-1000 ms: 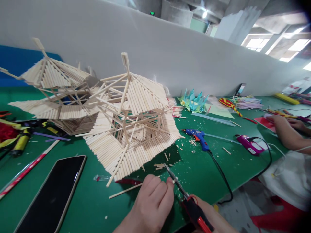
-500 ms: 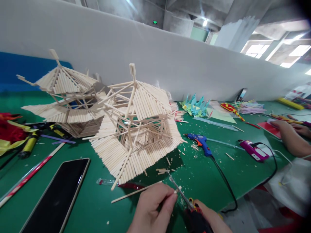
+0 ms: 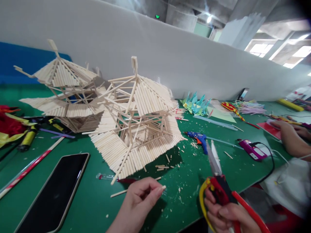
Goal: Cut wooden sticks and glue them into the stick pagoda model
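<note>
Between thumb and forefinger, my left hand [image 3: 139, 202] pinches a short wooden stick [image 3: 164, 187]; only its tip shows. My right hand [image 3: 224, 212] grips scissors [image 3: 216, 161] with red, black and yellow handles, blades pointing up and slightly parted, away from the stick. Just beyond my left hand stands a pavilion model [image 3: 143, 123] built of thin wooden sticks, part of its upper roof unfilled. A longer wooden stick [image 3: 119, 193] lies behind my left hand, partly hidden by it. Small cut stick pieces [image 3: 161, 167] lie in front of the model.
A second stick pavilion [image 3: 68, 94] stands at the left, with a phone [image 3: 53, 194] nearer me. Rightward lie a blue glue gun [image 3: 198, 138], a purple device [image 3: 252, 149] with a cable, and a teal paper craft [image 3: 195, 103]. Another person's arm [image 3: 291, 139] is at the far right.
The scissors have moved right and up, away from the stick, and now point upward with blades parted. My left hand has shifted a little left, still pinching the stick.
</note>
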`<state>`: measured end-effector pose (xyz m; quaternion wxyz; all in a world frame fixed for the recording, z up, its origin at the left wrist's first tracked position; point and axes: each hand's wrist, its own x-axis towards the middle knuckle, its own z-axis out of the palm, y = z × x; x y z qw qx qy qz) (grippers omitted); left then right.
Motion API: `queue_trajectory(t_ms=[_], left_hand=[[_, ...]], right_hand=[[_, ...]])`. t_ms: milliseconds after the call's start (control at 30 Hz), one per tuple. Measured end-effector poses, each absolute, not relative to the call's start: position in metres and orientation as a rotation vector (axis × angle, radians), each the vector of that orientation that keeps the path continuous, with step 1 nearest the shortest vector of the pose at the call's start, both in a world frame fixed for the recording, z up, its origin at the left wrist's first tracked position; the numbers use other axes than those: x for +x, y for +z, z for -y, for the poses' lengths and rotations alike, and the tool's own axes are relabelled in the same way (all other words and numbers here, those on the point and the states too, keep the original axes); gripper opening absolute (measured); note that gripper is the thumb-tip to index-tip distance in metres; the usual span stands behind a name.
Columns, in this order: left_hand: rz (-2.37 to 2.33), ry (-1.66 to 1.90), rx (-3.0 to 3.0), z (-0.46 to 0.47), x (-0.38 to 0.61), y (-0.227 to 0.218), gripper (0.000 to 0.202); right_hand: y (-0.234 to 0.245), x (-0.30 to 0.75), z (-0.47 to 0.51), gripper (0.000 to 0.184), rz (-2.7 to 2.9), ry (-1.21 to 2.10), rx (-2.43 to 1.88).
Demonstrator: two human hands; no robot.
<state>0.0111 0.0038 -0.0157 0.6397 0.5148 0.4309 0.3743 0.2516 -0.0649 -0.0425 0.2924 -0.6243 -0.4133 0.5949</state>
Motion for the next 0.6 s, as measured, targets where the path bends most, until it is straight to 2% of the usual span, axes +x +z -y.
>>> queue_trajectory(t_ms=[100,200,300,467,600], left_hand=[[-0.905,0.87,0.915,-0.001,0.011,-0.019,0.026],[-0.796,0.846,0.751,-0.001,0.015,-0.02,0.025],[-0.726,0.81,0.667,-0.001,0.018,-0.022,0.021],[-0.618,0.78,0.549,-0.002,0.02,-0.026,0.014],[-0.5,0.722,0.522,-0.005,0.022,-0.031,0.019]], right_hand=[[-0.028,0.268,0.055,0.031,1.177,1.375,-1.798],[-0.02,0.266,0.042,0.022,1.536,0.939,-2.15],[-0.024,0.263,0.03,0.029,1.77,0.568,-2.367],[-0.039,0.274,0.017,0.041,1.889,0.352,-2.356],[-0.035,0.282,0.014,0.051,1.981,0.164,-2.288]])
